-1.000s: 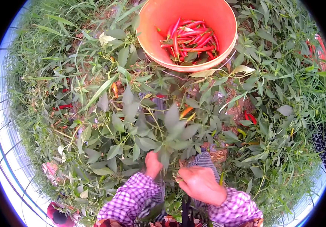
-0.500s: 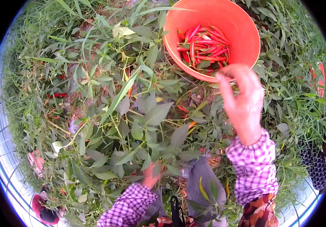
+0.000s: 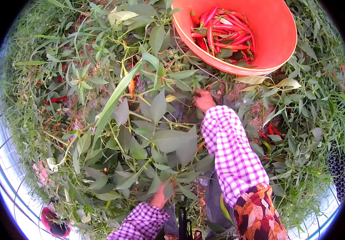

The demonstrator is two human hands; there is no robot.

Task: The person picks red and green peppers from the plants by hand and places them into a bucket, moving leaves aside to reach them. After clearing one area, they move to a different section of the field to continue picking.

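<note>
My right hand (image 3: 204, 100) reaches down among the pepper plants, just below the red bucket, its fingers curled; what they hold, if anything, is hidden by leaves. My left hand (image 3: 162, 195) is low in the foliage near my knees, its fingers covered by leaves (image 3: 176, 142). Red peppers (image 3: 228, 34) lie piled in the orange-red bucket (image 3: 274, 36) at the upper right. An orange pepper (image 3: 131, 87) hangs on a plant left of my right hand.
More red peppers show at the left (image 3: 56, 99) and at the right (image 3: 271, 130) among the leaves. A green pepper (image 3: 225, 209) hangs before my trousers. Patterned cloth (image 3: 339, 172) shows at the right edge, and a dark red object (image 3: 53, 224) at the lower left.
My right hand has moved from the bucket's rim down and left into the plants, its fingers now curled. The bucket appears further right and higher in view. My left hand stays in the leaves.
</note>
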